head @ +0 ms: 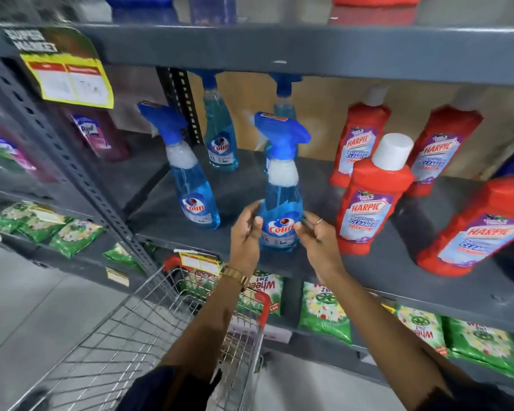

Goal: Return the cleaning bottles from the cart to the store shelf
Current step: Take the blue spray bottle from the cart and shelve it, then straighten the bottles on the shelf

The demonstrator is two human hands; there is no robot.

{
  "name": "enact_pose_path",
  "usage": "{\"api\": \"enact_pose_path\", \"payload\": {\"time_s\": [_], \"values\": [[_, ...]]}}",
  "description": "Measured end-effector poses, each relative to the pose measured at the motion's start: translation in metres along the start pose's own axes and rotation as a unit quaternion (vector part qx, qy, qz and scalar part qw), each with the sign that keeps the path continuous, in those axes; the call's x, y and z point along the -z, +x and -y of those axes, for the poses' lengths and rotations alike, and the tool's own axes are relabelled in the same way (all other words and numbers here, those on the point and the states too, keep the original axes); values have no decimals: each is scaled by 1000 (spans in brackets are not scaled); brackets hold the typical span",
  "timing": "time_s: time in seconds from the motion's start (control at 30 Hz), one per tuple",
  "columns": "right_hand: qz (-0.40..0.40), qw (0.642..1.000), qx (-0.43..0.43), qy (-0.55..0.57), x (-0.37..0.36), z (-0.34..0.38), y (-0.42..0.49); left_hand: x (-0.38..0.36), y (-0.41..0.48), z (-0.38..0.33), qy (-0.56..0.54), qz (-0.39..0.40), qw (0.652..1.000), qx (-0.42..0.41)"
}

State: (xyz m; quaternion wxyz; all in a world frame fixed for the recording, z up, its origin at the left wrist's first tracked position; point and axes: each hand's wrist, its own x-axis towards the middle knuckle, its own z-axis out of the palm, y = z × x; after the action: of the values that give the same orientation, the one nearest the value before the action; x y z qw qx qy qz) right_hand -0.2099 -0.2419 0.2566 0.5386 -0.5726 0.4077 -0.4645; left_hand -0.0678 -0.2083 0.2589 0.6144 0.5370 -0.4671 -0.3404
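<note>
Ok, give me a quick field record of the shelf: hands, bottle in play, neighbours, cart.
left hand: at the bottle's left side, fingers open
right hand: at its right side, fingers open
spray bottle: blue, upright on grey shelf near front edge
other blue sprays: three, left and behind
red bottles: four, to the right
cart: wire, below; visible part holds no bottles

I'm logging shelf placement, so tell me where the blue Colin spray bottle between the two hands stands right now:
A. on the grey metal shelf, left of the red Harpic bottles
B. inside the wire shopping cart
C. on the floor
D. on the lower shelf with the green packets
A: the blue Colin spray bottle stands upright on the grey metal shelf, with the red Harpic bottles to its right.
</note>
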Motion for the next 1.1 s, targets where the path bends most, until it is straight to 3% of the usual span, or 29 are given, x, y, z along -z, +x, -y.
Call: {"api": "enact_pose_path", "payload": {"time_s": [0.5, 0.73, 0.93, 1.1], "values": [[-24, 999, 5, -41, -3, -10, 13, -9, 14, 11, 13, -9, 999, -38], [-196, 980, -3, -20, 44, -22, -81, -13, 17, 20, 27, -51, 998, -14], [-231, 971, -16, -57, 97, -20, -128, -19, 22, 20, 38, -60, 997, -31], [-291, 954, 22, -64, 117, -10, -128, -17, 23, 10, 56, -46, 997, -19]]}}
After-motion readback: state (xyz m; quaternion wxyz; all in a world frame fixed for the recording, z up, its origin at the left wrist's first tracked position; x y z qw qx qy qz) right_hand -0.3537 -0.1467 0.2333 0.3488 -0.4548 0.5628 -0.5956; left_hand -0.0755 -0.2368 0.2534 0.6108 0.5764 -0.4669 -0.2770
